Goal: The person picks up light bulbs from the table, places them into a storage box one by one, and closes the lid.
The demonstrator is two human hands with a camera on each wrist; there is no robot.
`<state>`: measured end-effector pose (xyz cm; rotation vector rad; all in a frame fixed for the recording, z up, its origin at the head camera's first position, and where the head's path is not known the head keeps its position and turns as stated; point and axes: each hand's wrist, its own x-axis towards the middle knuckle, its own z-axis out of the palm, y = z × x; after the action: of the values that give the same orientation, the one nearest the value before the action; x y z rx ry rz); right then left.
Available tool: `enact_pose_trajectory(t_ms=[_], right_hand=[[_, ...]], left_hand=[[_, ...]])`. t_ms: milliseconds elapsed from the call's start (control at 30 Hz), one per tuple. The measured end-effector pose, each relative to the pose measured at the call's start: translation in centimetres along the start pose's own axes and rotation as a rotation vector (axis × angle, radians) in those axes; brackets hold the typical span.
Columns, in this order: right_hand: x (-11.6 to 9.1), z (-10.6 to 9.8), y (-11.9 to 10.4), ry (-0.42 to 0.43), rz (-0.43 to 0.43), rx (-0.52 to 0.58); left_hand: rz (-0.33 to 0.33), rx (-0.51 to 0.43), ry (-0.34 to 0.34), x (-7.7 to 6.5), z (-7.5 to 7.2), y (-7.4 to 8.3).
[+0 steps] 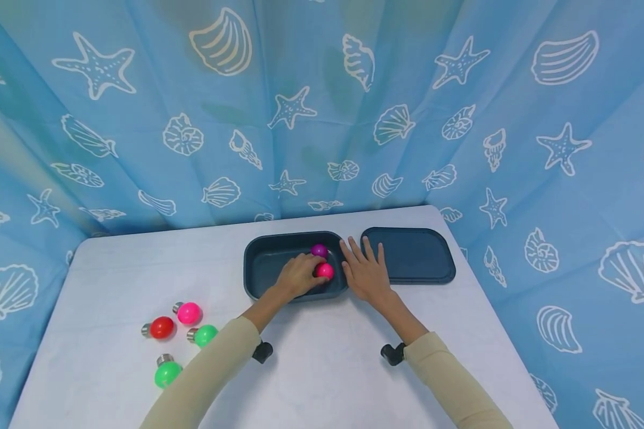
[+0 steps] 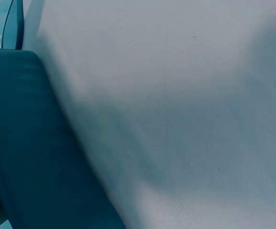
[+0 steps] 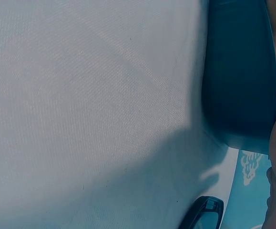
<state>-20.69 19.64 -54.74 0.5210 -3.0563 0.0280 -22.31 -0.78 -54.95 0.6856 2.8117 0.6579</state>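
Note:
Over the right end of a dark blue open container (image 1: pixel 268 266), my left hand (image 1: pixel 299 275) holds a pink light bulb (image 1: pixel 324 271) between thumb and fingers. A purple light bulb (image 1: pixel 319 250) lies just behind it inside the container. My right hand (image 1: pixel 366 275) has its fingers stretched out, right at the container's right rim. Both wrist views show the container's outer wall (image 2: pixel 42 143) close by, with only a bit of each hand at the edge.
A dark blue lid (image 1: pixel 413 256) lies right of the container. On the table's (image 1: pixel 118 268) left side lie a pink bulb (image 1: pixel 189 313), a red bulb (image 1: pixel 162 328) and two green bulbs (image 1: pixel 168 374). A shell-patterned curtain (image 1: pixel 311 149) hangs behind.

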Motion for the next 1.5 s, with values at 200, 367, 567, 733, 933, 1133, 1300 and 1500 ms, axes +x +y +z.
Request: enact_pose_trajectory(t_ms=[200,367,567,733,933,1133,1300,1500], right_hand=[[0.1,-0.1,-0.1,-0.002,0.0,0.005],[0.0,-0.2,0.0,-0.005,0.002,0.006],[0.0,-0.1,0.0,-0.006,0.003,0.018],[-0.1,-0.2,-0.1,0.003,-0.001,0.029],[-0.1,-0.2,-0.1,0.008,0.004,0.05],[-0.1,0.0,-0.1,0.018,-0.004,0.035],[-0.1,0.1,-0.1,0.022,0.0,0.033],[0.0,0.1,-0.1,0.02,0.001,0.042]], left_hand=[[-0.013,0.003,-0.013,-0.2,-0.4,0.1],[0.011,-0.005,0.024,-0.5,-0.6,0.0],[0.062,-0.055,0.079,-1.7,-1.5,-0.4],[0.058,-0.137,0.107,-3.2,-3.3,-1.1],[0.047,-0.224,0.158,-5.9,-6.2,-2.8],[0.007,-0.281,0.204,-10.1,-9.3,-5.7],[-0.118,-0.301,0.211,-14.3,-11.0,-8.9],[-0.298,-0.296,0.194,-19.5,-11.9,-12.5]])
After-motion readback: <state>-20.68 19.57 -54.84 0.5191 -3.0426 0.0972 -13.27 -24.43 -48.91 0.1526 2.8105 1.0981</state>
